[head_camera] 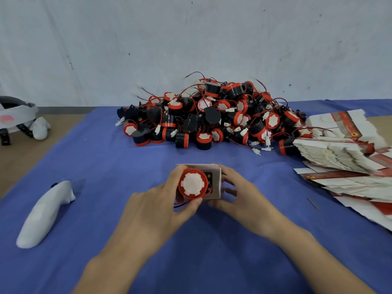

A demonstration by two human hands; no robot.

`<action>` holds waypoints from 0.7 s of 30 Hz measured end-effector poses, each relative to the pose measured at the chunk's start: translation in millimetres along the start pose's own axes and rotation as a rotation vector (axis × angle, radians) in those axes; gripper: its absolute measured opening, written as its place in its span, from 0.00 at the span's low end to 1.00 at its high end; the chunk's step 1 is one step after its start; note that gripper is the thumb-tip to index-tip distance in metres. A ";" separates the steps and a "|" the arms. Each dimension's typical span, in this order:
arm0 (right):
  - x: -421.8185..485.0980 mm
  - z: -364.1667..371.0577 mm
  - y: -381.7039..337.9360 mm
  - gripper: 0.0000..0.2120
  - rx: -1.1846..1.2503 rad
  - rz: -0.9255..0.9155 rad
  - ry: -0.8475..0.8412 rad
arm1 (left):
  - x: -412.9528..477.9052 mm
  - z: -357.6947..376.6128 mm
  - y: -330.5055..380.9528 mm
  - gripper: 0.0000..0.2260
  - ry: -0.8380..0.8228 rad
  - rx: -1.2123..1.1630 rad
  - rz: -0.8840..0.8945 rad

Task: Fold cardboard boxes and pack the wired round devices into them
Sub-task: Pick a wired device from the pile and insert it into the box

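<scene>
Left hand [157,205], round device [192,183], cardboard box [216,184]

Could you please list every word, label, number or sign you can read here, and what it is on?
Nothing here is legible.
Flat boxes: print and a yellow emblem on the red bands, too blurred to read.
Device pile: one round white label with red marks, too small to read.
Held device and box: no print shows.
</scene>
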State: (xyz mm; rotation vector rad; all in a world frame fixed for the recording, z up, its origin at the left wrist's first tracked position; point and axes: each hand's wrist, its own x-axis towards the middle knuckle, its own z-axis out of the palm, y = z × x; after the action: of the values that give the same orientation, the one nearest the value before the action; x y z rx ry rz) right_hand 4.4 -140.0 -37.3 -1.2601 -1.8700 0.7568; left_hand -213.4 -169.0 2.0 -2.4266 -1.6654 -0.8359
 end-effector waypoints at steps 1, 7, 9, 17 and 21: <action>-1.0 -0.2 -0.5 0.33 -0.008 0.005 -0.003 | -0.5 1.0 0.7 0.26 0.028 0.018 0.022; -4.6 1.4 -4.0 0.34 -0.110 -0.066 -0.008 | -4.3 11.6 1.0 0.26 0.035 0.026 0.093; -3.9 0.6 -4.1 0.33 -0.118 -0.084 -0.011 | -4.6 15.7 -0.6 0.26 0.035 0.020 0.091; -3.6 0.2 -3.4 0.29 -0.070 -0.107 -0.065 | -1.9 21.3 1.0 0.30 -0.214 0.177 0.027; -4.2 1.4 -3.4 0.30 -0.028 -0.080 -0.075 | -3.0 21.0 3.7 0.24 -0.305 0.268 -0.011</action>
State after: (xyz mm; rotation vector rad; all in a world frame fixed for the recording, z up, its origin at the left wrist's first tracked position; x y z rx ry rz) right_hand 2.6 -145.2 -36.4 -1.1818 -1.9856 0.7466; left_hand -202.8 -165.4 -16.3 -2.4469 -1.7521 -0.2271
